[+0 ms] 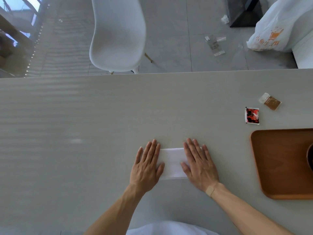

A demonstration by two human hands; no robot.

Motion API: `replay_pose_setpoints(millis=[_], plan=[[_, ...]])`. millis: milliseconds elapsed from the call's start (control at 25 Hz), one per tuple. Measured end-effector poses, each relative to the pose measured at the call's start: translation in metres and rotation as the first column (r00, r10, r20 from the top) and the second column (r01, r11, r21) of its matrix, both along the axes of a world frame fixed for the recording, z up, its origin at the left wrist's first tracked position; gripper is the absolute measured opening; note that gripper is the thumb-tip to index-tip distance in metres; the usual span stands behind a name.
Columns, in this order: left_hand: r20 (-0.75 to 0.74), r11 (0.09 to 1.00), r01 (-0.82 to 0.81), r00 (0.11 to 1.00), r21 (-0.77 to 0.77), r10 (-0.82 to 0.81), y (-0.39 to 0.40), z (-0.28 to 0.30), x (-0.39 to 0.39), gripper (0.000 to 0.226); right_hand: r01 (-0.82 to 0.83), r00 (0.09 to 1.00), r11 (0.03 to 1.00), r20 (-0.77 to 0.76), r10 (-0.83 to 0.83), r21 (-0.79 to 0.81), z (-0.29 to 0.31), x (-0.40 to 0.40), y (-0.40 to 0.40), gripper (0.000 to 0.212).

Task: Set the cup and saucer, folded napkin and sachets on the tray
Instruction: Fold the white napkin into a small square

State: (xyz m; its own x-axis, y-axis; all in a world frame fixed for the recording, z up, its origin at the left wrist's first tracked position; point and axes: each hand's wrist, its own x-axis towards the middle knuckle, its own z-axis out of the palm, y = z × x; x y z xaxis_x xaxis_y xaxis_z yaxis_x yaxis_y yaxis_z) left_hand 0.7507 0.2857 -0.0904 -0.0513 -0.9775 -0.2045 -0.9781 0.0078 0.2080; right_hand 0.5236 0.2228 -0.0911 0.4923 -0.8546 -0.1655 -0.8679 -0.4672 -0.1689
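Note:
A white folded napkin (171, 162) lies flat on the grey table (84, 116) in front of me. My left hand (147, 165) presses palm-down on its left end, and my right hand (198, 164) presses flat on its right end, fingers spread. A brown wooden tray (277, 163) sits at the right edge of the view, with a dark round rim (310, 159) of something on it, mostly cut off. Beyond the tray lie a red and black sachet (252, 115) and a clear sachet of brown granules (270, 101).
A white moulded chair (118, 34) stands across the table's far edge. On the floor beyond are scraps of clear wrapping (214, 44), a white plastic bag (279, 29) and a dark cabinet base (243, 12).

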Motion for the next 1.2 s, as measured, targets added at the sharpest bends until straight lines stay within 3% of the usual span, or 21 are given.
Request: replay_pose_setpoints(millis=[440,760,840,1000,1200], plan=[[-0.023,1.000,0.019,1.000,-0.006,-0.019,-0.001,-0.014,0.003,0.075,-0.033,0.999,0.999,0.007,0.032,0.021,-0.011,-0.002,-0.003,0.075],[-0.008,0.993,0.019,1.000,0.116,-0.018,-0.007,0.011,0.005,0.076,-0.016,1.000,0.998,-0.001,0.016,0.068,0.004,-0.001,-0.004,0.071],[-0.016,0.991,-0.021,1.000,0.132,0.023,-0.011,0.019,0.008,0.079,-0.004,1.000,0.996,-0.005,0.005,0.085,0.010,-0.003,-0.002,0.070],[-0.079,0.975,-0.192,0.976,0.111,0.201,-0.018,0.036,0.016,0.058,0.063,0.998,0.992,0.015,-0.065,0.106,0.019,-0.021,0.009,0.067],[-0.073,0.901,-0.314,0.934,0.298,0.349,-0.029,0.048,0.025,0.071,0.160,0.986,0.977,-0.076,-0.150,0.141,0.019,-0.055,0.028,0.073]])
